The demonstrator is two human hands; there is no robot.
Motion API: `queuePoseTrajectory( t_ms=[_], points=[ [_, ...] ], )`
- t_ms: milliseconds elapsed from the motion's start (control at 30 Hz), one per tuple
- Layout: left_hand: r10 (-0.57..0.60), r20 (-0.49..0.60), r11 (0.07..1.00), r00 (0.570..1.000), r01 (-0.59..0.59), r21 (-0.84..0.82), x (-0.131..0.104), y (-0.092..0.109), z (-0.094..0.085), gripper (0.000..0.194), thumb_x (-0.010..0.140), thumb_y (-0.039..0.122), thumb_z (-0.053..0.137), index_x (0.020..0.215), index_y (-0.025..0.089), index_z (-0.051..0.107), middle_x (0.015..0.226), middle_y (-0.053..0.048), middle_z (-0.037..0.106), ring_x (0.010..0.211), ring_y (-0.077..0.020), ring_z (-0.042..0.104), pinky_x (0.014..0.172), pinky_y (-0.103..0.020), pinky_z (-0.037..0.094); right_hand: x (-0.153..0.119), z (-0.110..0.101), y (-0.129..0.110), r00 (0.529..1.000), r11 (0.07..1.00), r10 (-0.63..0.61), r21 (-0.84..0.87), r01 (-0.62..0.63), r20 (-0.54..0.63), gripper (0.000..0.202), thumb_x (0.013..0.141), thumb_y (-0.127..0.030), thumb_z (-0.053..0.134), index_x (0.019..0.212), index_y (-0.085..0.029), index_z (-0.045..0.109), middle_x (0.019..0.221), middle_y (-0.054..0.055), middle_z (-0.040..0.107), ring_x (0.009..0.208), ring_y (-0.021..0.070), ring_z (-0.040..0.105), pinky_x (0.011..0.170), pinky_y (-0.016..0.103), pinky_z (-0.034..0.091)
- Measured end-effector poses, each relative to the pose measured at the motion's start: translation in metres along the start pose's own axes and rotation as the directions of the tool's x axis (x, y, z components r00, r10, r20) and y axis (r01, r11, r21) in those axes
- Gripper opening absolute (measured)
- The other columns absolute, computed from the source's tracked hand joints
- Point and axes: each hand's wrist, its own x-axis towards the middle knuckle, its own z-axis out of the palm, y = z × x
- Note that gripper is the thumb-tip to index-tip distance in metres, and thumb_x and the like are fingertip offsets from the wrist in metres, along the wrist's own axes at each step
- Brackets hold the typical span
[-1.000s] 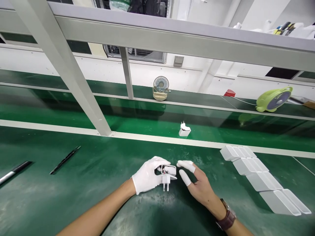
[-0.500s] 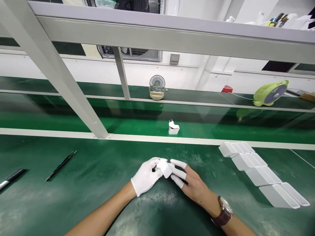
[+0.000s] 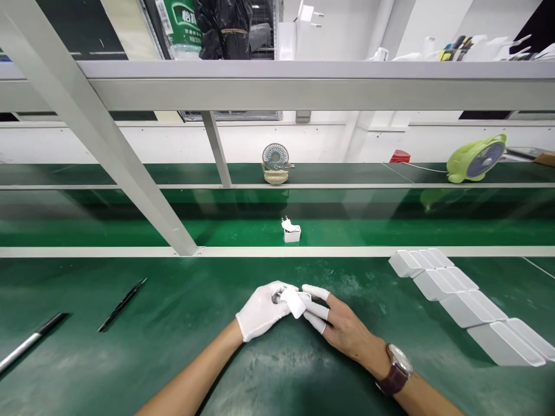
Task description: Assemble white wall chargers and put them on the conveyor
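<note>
My left hand (image 3: pixel 265 309), in a white glove, is closed on a small white plastic piece of a plug charger (image 3: pixel 293 301), held just above the green bench. My right hand (image 3: pixel 340 320) wears white finger cots and has its fingertips closed on the right side of the same piece. The fingers cover part of it. Beyond my hands, on the green conveyor belt, stands an open white charger housing (image 3: pixel 292 234) with a pronged plug part resting on top.
Stacked translucent white casings (image 3: pixel 468 306) sit to the right in a slanting row. On the left lie tweezers (image 3: pixel 122 304) and a black-and-silver tool (image 3: pixel 32 342). A slanted metal post (image 3: pixel 125 156) rises at left. A small fan (image 3: pixel 275 162) and a green fan (image 3: pixel 476 159) stand beyond the belt.
The view has tilted upward and levelled, showing more of the upper shelf. The charger housing on the belt appears further left relative to my hands. Both hands keep hold of the piece.
</note>
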Motion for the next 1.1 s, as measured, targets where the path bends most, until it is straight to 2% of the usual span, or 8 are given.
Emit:
queuePoseTrajectory(
  t_ms=[367, 433, 533, 600, 733, 800, 967, 1100],
  points=[
    [0.03, 0.045, 0.995, 0.999, -0.034, 0.09, -0.002, 0.005, -0.003, 0.054, 0.071, 0.039, 0.085, 0.117, 0.016, 0.068, 0.112, -0.01, 0.072, 0.103, -0.0273, 0.068, 0.093, -0.042, 0.053, -0.004, 0.007, 0.01, 0.999, 1.0, -0.023, 0.011, 0.023, 0.024, 0.041, 0.1, -0.02, 0.053, 0.141, -0.026, 0.053, 0.138, 0.015, 0.054, 0.125, 0.0258, 0.06, 0.101, 0.043, 0.057],
    [0.04, 0.039, 0.997, 0.998, -0.042, 0.059, -0.002, 0.0, -0.002, 0.066, 0.068, 0.035, 0.088, 0.126, 0.018, 0.063, 0.12, -0.01, 0.07, 0.11, -0.0279, 0.066, 0.098, -0.044, 0.052, -0.003, 0.007, 0.009, 1.0, 1.0, -0.022, 0.0, 0.022, 0.014, 0.041, 0.101, -0.02, 0.053, 0.141, -0.025, 0.053, 0.139, 0.016, 0.053, 0.126, 0.0262, 0.059, 0.101, 0.044, 0.057],
    [0.097, -0.067, 0.995, 0.993, -0.098, -0.014, -0.002, -0.01, 0.004, 0.091, 0.064, 0.029, 0.09, 0.144, 0.022, 0.048, 0.131, -0.012, 0.063, 0.114, -0.027, 0.065, 0.1, -0.044, 0.052, -0.002, 0.005, 0.006, 0.999, 0.999, -0.04, -0.01, 0.04, 0.001, 0.041, 0.1, -0.019, 0.053, 0.14, -0.025, 0.053, 0.14, 0.016, 0.053, 0.123, 0.0259, 0.061, 0.099, 0.043, 0.058],
    [0.145, -0.15, 0.989, 0.978, -0.148, -0.01, -0.002, -0.014, 0.009, 0.087, 0.069, 0.029, 0.087, 0.145, 0.023, 0.045, 0.132, -0.012, 0.061, 0.112, -0.0249, 0.064, 0.1, -0.043, 0.052, 0.0, 0.003, 0.004, 0.999, 0.999, -0.041, -0.004, 0.041, 0.001, 0.039, 0.1, -0.019, 0.054, 0.138, -0.027, 0.055, 0.136, 0.014, 0.056, 0.119, 0.0247, 0.064, 0.097, 0.042, 0.06],
    [0.174, -0.254, 0.983, 0.951, -0.184, -0.016, -0.001, -0.015, 0.014, 0.058, 0.087, 0.038, 0.07, 0.138, 0.019, 0.05, 0.12, -0.009, 0.066, 0.105, -0.0214, 0.066, 0.099, -0.042, 0.051, 0.002, 0.002, 0.002, 0.999, 0.999, -0.044, 0.024, 0.045, -0.013, 0.04, 0.1, -0.02, 0.054, 0.138, -0.028, 0.055, 0.131, 0.012, 0.059, 0.118, 0.023, 0.064, 0.097, 0.04, 0.06],
    [0.17, -0.298, 0.977, 0.939, -0.199, -0.072, 0.0, -0.013, 0.014, 0.058, 0.091, 0.042, 0.064, 0.14, 0.017, 0.044, 0.114, -0.009, 0.067, 0.101, -0.021, 0.067, 0.097, -0.043, 0.052, 0.002, 0.003, 0.003, 0.999, 0.999, -0.047, 0.024, 0.048, -0.018, 0.04, 0.1, -0.019, 0.054, 0.139, -0.028, 0.054, 0.131, 0.012, 0.059, 0.118, 0.0228, 0.064, 0.097, 0.04, 0.06],
    [0.138, -0.271, 0.968, 0.953, -0.188, -0.167, 0.0, -0.009, 0.011, 0.057, 0.093, 0.047, 0.061, 0.139, 0.016, 0.045, 0.118, -0.011, 0.066, 0.103, -0.0216, 0.065, 0.1, -0.043, 0.049, 0.002, 0.005, 0.003, 0.999, 0.999, -0.048, 0.023, 0.049, -0.02, 0.04, 0.1, -0.018, 0.053, 0.139, -0.027, 0.054, 0.134, 0.013, 0.058, 0.119, 0.0229, 0.063, 0.097, 0.04, 0.06],
    [0.207, -0.263, 0.939, 0.942, -0.267, -0.218, -0.003, -0.008, 0.01, 0.066, 0.091, 0.058, 0.061, 0.139, 0.016, 0.045, 0.122, -0.014, 0.063, 0.106, -0.0243, 0.064, 0.097, -0.044, 0.049, 0.004, 0.006, -0.001, 0.998, 0.998, -0.048, 0.032, 0.05, -0.044, 0.041, 0.1, -0.018, 0.053, 0.139, -0.029, 0.053, 0.133, 0.012, 0.059, 0.115, 0.0217, 0.066, 0.095, 0.038, 0.061]
  ],
)
